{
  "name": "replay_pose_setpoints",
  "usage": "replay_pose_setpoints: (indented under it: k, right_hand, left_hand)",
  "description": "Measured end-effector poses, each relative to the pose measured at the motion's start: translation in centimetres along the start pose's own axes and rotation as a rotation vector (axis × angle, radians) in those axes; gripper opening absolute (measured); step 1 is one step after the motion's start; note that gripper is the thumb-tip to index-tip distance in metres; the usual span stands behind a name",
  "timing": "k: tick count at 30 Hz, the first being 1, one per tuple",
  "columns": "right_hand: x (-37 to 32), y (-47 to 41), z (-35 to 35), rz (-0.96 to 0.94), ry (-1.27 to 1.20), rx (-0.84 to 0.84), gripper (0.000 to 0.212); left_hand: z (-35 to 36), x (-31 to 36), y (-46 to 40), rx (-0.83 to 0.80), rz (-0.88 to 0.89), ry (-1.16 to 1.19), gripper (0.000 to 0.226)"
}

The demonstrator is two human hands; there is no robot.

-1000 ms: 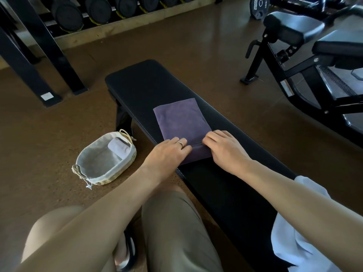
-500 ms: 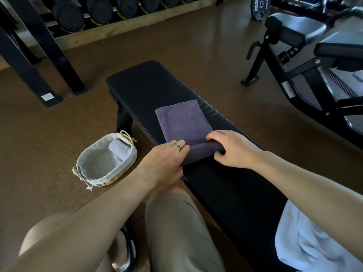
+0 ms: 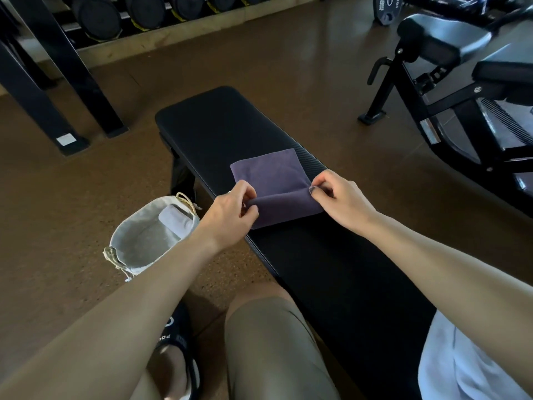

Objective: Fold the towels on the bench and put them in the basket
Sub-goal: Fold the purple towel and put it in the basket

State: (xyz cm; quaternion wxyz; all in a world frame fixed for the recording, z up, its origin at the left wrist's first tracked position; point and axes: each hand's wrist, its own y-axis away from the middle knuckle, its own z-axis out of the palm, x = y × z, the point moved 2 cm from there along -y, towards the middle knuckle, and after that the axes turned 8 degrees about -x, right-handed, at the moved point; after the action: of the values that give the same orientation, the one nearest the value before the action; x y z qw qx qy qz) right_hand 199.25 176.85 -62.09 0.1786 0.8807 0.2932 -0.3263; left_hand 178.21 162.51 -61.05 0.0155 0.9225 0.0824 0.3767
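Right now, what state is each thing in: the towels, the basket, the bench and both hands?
Purple towel: on the bench, near edge lifted into a fold.
Left hand: pinches the towel's left corner.
Right hand: pinches its right corner.
Basket: on the floor, holds one folded pale towel.
White towel: unfolded, on the bench.
Bench: far end bare.

The small purple cloth towel (image 3: 272, 180) lies flat across the black padded desk (image 3: 225, 125), its near edge raised into a soft roll and pinched at each end. Down on the brown floor just left of the desk stands the oval woven basket with pale fabric lining (image 3: 135, 243), upright, a folded white towel (image 3: 176, 222) leaning against its far inner wall. At the desk's near right end lies a rumpled white towel (image 3: 461, 368), unfolded.
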Motion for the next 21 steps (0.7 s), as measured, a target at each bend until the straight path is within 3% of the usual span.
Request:
replay_pose_setpoints:
  k: [13,21]
  right_hand:
    - [-1.3,-3.2,1.7,0.039,0.395,0.14,0.028]
    - [-1.8,-3.7,2.5,0.084,0.646,0.104,0.028]
  left_hand:
    - [0.4,-0.8,-1.8,0.036,-0.157,0.068,0.004]
    - [0.9,0.1,-2.2,0.036,-0.163,-0.089,0.009]
